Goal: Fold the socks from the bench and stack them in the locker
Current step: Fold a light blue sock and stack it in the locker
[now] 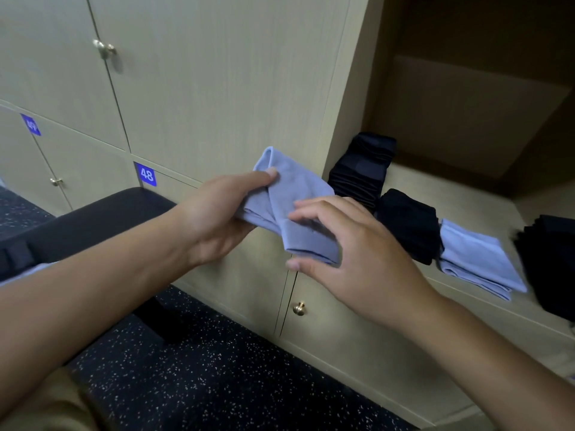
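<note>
Against the wall of beige locker doors (pixel 193 88) stands the open locker (pixel 466 119), its floor level with the hands and its inside dark toward the back. Left of the locker and lower, a black padded tabletop (pixel 93 222) runs off toward the picture's left edge above a dark speckled floor (pixel 217 368). On the locker floor, at its left wall, a tall stack of black folded socks (pixel 361 169) rises; just right of it and nearer the front lies a lower black pile (pixel 407 222), and touching that pile's right side lies a folded light blue pair (pixel 479 259). At the locker's right edge another black pile (pixel 550 265) is partly cut off by the frame. Just left of the locker's opening, in the air in front of the closed doors, the light blue sock (pixel 295 203) is held partly folded. The left hand (pixel 214 219) has its grip closed on the sock's left part, thumb on top near the upper fold. The right hand (pixel 357 253) holds a wide, loose grip, fingertips touching the sock's lower folded end, thumb below and apart from the cloth. Left of the locker, a blue label reading 48 (pixel 146 174) marks a lower door, and a brass knob (pixel 299 308) sits below the hands.
</note>
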Demonstrator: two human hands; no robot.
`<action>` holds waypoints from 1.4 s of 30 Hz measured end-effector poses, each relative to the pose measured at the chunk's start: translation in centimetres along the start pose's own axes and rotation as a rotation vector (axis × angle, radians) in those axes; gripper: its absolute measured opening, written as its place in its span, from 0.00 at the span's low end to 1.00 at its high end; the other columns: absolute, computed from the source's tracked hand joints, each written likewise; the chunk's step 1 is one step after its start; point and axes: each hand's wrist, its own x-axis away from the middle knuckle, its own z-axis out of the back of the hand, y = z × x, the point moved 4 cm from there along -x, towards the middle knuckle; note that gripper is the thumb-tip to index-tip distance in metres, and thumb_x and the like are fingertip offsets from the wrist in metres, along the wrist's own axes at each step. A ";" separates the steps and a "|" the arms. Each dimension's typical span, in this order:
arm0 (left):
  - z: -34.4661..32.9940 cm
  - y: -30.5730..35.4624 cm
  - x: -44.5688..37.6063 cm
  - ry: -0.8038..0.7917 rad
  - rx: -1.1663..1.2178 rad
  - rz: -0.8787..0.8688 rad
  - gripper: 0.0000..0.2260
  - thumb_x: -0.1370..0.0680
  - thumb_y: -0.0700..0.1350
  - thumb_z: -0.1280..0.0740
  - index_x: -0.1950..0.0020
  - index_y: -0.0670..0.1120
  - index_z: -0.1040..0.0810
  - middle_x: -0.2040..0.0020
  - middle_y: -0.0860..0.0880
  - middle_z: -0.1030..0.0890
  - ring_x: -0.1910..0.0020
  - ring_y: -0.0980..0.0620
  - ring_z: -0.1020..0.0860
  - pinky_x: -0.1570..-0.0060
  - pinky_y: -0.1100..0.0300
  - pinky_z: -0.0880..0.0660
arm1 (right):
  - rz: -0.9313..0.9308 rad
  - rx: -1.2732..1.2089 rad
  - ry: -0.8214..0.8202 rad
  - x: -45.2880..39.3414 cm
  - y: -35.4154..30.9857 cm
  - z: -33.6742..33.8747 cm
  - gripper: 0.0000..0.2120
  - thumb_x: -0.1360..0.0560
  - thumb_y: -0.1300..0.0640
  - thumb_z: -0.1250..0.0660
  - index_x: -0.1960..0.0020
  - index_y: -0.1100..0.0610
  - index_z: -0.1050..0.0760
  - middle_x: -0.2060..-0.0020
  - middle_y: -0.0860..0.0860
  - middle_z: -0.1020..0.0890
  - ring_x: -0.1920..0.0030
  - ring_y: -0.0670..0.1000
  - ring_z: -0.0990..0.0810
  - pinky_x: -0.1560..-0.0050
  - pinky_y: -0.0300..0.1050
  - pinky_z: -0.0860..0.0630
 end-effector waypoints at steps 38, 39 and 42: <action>-0.5 -2.2 0.4 0.027 -0.331 -0.025 0.19 0.16 0.46 0.36 0.46 0.29 0.18 0.51 0.35 0.14 0.50 0.42 0.14 0.47 0.57 0.17 | -0.253 -0.268 0.281 -0.2 -0.2 0.2 0.06 0.22 0.57 0.28 0.55 0.56 0.14 0.67 0.44 0.15 0.65 0.39 0.17 0.63 0.35 0.21; -0.5 -2.2 0.4 0.027 -0.332 -0.025 0.19 0.16 0.46 0.36 0.46 0.29 0.18 0.51 0.35 0.14 0.49 0.41 0.15 0.47 0.57 0.17 | -0.257 -0.274 0.273 -0.2 -0.1 0.1 0.05 0.22 0.57 0.27 0.55 0.56 0.14 0.67 0.44 0.15 0.65 0.39 0.17 0.64 0.34 0.21; -0.6 -2.3 0.4 0.013 -0.337 -0.024 0.20 0.16 0.47 0.35 0.46 0.28 0.19 0.50 0.33 0.15 0.47 0.38 0.16 0.44 0.55 0.18 | -0.268 -0.277 0.247 -0.3 0.0 -0.3 0.05 0.23 0.56 0.26 0.56 0.55 0.14 0.68 0.44 0.16 0.66 0.39 0.17 0.65 0.32 0.23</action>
